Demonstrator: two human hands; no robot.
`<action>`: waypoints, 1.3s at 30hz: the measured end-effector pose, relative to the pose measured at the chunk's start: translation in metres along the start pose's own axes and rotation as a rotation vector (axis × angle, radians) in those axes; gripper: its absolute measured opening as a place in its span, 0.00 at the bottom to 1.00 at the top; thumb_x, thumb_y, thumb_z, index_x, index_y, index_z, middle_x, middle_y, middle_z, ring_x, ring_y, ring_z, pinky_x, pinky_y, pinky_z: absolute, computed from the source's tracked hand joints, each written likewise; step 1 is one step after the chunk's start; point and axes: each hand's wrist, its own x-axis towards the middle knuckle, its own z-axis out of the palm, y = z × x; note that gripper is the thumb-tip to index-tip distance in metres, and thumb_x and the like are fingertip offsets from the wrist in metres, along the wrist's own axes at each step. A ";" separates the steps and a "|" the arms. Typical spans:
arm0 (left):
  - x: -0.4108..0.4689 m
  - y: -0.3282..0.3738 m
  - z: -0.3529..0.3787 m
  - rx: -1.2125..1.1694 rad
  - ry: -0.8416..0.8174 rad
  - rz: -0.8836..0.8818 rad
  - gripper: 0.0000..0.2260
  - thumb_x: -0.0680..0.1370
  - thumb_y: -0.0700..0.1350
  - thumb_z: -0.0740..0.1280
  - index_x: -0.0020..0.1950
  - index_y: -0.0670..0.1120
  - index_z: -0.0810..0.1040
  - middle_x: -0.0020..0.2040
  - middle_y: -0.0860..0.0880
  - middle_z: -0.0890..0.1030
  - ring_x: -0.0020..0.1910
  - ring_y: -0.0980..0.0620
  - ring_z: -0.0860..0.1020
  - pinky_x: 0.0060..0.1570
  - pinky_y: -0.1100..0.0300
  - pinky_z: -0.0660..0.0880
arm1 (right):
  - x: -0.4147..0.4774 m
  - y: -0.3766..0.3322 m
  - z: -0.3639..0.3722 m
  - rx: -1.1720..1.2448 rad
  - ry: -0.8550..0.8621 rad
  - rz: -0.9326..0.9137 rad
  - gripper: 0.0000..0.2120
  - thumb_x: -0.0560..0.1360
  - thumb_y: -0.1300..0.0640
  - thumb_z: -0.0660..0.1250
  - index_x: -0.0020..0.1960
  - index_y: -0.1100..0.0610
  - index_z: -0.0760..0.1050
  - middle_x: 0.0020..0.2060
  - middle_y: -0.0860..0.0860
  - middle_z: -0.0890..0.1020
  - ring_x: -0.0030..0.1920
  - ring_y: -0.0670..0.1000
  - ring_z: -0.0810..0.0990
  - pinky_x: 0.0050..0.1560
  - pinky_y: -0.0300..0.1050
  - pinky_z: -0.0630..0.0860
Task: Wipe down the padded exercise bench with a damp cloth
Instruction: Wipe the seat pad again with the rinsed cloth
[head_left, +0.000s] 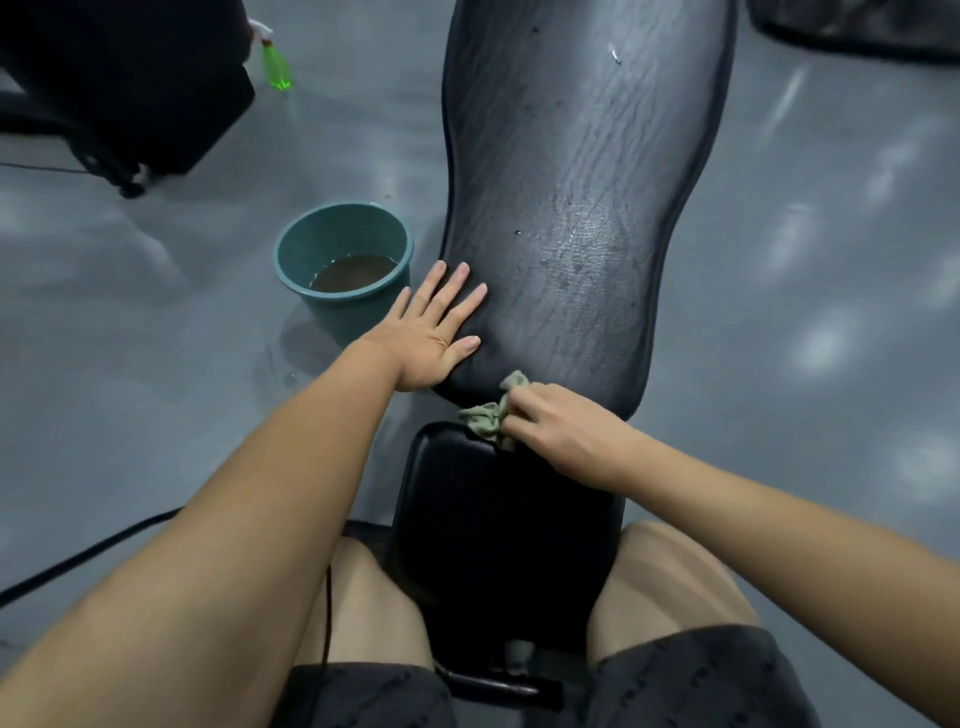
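Observation:
The black padded bench back pad (587, 171) stretches away from me, creased and wet-looking in its lower middle. Below it sits the smaller black seat pad (498, 519), between my knees. My left hand (434, 332) lies flat with straight fingers on the back pad's near left edge. My right hand (556, 428) grips a bunched grey-green cloth (491, 413) at the gap between the back pad's near end and the seat pad.
A teal bucket (343, 228) holding brownish water stands on the grey floor just left of the bench. A green spray bottle (275, 62) lies farther back left beside a dark piece of equipment (130, 88). A black cable (78, 558) runs along the floor at lower left.

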 end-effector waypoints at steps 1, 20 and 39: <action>0.001 0.000 0.000 0.004 -0.001 -0.002 0.29 0.85 0.62 0.46 0.81 0.59 0.34 0.79 0.56 0.28 0.77 0.53 0.26 0.79 0.45 0.38 | 0.011 -0.004 0.006 -0.016 0.007 -0.014 0.03 0.79 0.61 0.64 0.47 0.60 0.75 0.47 0.59 0.74 0.42 0.60 0.74 0.42 0.56 0.74; -0.011 0.023 -0.014 0.063 -0.063 -0.107 0.29 0.85 0.61 0.45 0.81 0.57 0.33 0.79 0.55 0.27 0.78 0.52 0.27 0.79 0.44 0.38 | -0.048 0.002 -0.002 0.048 -0.030 0.248 0.07 0.73 0.66 0.61 0.51 0.60 0.71 0.48 0.58 0.70 0.35 0.61 0.74 0.36 0.56 0.75; -0.004 0.010 0.001 -0.009 -0.021 -0.061 0.28 0.86 0.59 0.45 0.78 0.60 0.30 0.78 0.56 0.25 0.76 0.52 0.24 0.79 0.45 0.36 | 0.056 -0.014 0.034 0.029 0.260 -0.055 0.04 0.75 0.61 0.69 0.47 0.58 0.82 0.45 0.54 0.78 0.46 0.55 0.71 0.43 0.50 0.68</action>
